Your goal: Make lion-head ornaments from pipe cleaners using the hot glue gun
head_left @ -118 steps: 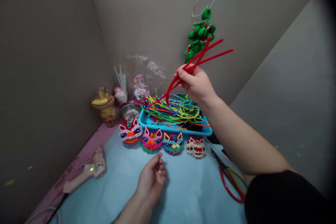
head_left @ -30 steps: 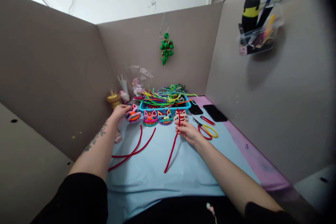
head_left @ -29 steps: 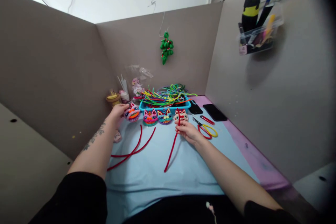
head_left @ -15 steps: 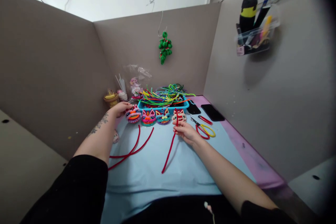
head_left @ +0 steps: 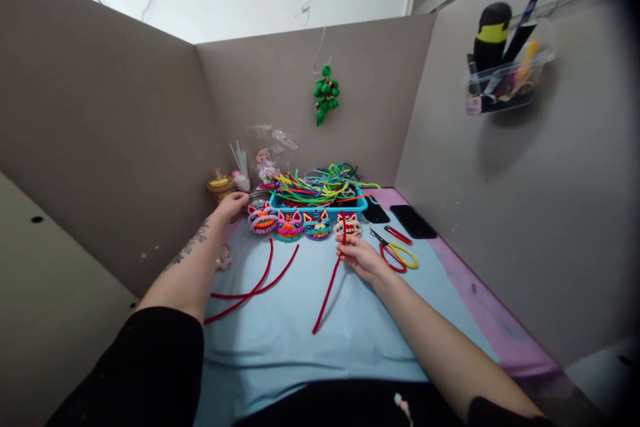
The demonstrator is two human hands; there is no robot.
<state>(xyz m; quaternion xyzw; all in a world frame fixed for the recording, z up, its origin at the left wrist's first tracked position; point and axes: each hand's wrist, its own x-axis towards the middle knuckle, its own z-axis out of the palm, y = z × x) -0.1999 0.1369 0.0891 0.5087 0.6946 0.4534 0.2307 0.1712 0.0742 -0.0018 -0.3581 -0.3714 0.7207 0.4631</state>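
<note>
My right hand (head_left: 361, 257) pinches a red pipe cleaner (head_left: 327, 300), which slants down over the blue cloth with its upper end in front of the white-and-red animal head (head_left: 353, 225). At the back left, my left hand (head_left: 234, 204) is closed, fingertips together beside a small metal bowl (head_left: 259, 198); what they hold, if anything, is too small to tell. Just right of that hand sits a purple-and-orange animal head (head_left: 263, 219), followed by a pink one (head_left: 289, 225) and a blue one (head_left: 317, 225). Two more red pipe cleaners (head_left: 255, 290) lie crossed on the cloth.
Behind the heads stands a blue tray (head_left: 320, 212) heaped with coloured pipe cleaners (head_left: 325, 183). Scissors (head_left: 397, 256), a red-handled tool (head_left: 399, 235) and two phones (head_left: 413, 221) lie to the right. Grey partitions (head_left: 300, 100) enclose the table; a clear holder (head_left: 505, 83) hangs on the right one.
My left hand has moved off the purple-and-orange head, a little back and left to the metal bowl's edge. The right hand keeps its pinch on the red pipe cleaner. The view has shifted slightly.
</note>
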